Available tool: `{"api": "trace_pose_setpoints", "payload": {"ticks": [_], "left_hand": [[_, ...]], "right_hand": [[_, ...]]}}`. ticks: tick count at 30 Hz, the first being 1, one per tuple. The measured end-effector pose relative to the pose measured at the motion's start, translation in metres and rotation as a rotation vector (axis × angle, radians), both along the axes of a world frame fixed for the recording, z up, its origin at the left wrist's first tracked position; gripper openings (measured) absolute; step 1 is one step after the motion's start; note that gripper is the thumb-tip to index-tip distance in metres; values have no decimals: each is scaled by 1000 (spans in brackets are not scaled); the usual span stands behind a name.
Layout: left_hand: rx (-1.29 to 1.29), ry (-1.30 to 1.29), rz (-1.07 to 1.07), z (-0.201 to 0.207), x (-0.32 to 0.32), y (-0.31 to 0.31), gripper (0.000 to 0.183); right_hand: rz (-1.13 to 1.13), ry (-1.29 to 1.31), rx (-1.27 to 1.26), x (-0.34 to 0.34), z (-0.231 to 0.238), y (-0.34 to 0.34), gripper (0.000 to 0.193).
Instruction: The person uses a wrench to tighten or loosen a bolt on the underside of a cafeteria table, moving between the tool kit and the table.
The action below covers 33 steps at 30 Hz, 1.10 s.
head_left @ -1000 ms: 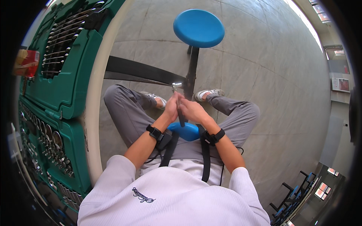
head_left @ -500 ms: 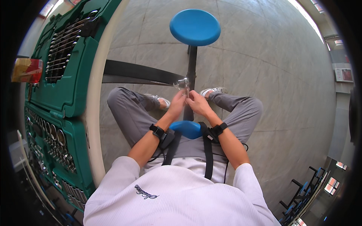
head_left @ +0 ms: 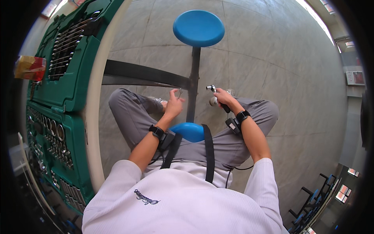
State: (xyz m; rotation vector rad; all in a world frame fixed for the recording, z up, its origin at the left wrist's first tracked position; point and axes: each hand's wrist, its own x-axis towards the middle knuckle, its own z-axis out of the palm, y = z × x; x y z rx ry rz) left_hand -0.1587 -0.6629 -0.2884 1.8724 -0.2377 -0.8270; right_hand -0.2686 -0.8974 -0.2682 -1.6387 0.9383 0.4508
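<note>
My left hand (head_left: pixel 175 104) is closed on a small silver wrench (head_left: pixel 180 93), whose end sticks up past the fingers; the rest of it is hidden. It is just left of the black metal bar (head_left: pixel 193 93). Right of that bar, my right hand (head_left: pixel 226 98) grips a ratchet wrench (head_left: pixel 212 88). A silver socket on its head points left, and its black handle comes out below the palm. Neither tool touches the bar. Where the bar meets a black crossbeam (head_left: pixel 148 75), nothing of mine is in contact.
A round blue seat (head_left: pixel 198 28) tops the bar's far end; another blue seat (head_left: pixel 189 132) is under me. On the pale-edged table (head_left: pixel 93 128) at left lies a green tool case (head_left: pixel 80 87) with wrenches and sockets. A red and yellow box (head_left: pixel 31 68) stands beyond it.
My hands have drawn apart from the joint of bar and crossbeam. The left went left with the wrench, the right went right with the ratchet wrench.
</note>
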Motion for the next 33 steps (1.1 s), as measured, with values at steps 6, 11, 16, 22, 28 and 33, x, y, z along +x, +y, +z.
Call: {"api": "trace_pose_setpoints", "payload": {"ticks": [6,11,16,22,28,33], "left_hand": [[234,-5,-178,-51,-1,18,55],[18,366,-47,-43,-9,1,51],[173,325,55,-44,-6,4,49],[76,589,92,-27,-2,8,45],[-116,761,352,-12,8,2,46],[-133,727,327,-11,8,-1,33]], "right_hand": [[153,8,145,-5,-44,13,26],[89,36,219,-22,-61,5,20],[78,38,258,-9,-55,12,19],[-87,2,270,-3,-57,22,29],[-99,-41,318,-3,-37,40,46],[-135,-105,227,0,-36,45,53]]}}
